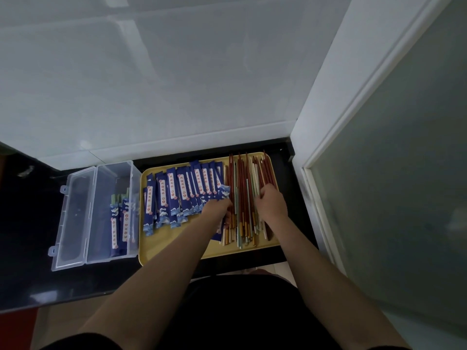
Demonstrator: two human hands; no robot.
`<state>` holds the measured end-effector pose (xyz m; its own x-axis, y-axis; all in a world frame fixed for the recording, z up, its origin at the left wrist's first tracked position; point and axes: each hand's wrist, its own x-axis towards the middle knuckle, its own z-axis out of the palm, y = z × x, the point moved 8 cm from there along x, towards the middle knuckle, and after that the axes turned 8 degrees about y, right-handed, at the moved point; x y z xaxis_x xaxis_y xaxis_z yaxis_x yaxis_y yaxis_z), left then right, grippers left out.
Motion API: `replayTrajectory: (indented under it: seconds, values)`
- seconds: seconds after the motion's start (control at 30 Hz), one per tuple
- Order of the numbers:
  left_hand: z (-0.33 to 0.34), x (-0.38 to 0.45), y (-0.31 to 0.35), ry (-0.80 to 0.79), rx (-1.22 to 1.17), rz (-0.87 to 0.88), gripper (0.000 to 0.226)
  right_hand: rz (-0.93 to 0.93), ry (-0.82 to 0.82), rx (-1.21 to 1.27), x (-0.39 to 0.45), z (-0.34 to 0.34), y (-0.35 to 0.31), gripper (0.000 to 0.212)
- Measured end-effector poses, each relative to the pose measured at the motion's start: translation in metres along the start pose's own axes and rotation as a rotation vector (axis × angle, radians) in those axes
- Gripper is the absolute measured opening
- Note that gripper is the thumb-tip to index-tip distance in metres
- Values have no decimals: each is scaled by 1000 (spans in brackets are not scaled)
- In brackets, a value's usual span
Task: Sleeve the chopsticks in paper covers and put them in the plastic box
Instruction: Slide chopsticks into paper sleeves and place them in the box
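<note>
While both hands work the yellow tray (161,248) | left hand (216,208) pinches one blue paper cover (224,192) | right hand (271,202) curls over loose slender chopsticks (242,198) | clear plastic box (101,213) at 9 o'clock holds two sleeved pairs (120,223)

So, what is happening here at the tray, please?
A person is sleeving chopsticks. The left hand pinches a blue paper cover at the edge of the spread covers on the yellow tray. The right hand grips loose chopsticks in the pile beside them. The clear plastic box stands open left of the tray, with a few sleeved pairs already inside.
</note>
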<state>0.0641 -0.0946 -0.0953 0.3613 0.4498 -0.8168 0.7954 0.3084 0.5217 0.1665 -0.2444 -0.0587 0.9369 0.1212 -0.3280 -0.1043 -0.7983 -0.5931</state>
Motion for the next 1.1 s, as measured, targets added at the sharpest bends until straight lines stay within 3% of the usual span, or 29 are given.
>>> replayTrajectory:
  seconds: [0.1,0.13,0.23,0.33,0.4,0.6,0.93,1.03,1.1]
  values:
    - [2,0,9,0,9,86,61,-46,-30,200,0,-19,-21,32]
    - [3,-1,13,2,8,116,58,-54,-51,244,0,-24,-29,28]
    - [3,-3,23,-2,36,176,19,49,-161,495,1,-29,-41,21]
    - [2,-2,25,16,108,203,20,18,-208,639,1,-38,-58,15]
    - [0,-2,24,32,188,216,22,-63,-182,616,2,-46,-67,13]
    - [-3,0,21,47,292,245,26,-190,31,588,5,-65,-81,35]
    - [-6,-1,29,82,398,305,22,-235,98,606,7,-75,-87,35]
    - [-2,-2,30,79,400,307,22,-217,20,587,6,-69,-89,35]
    - [3,-4,34,70,373,321,23,-217,-177,431,1,-51,-90,33]
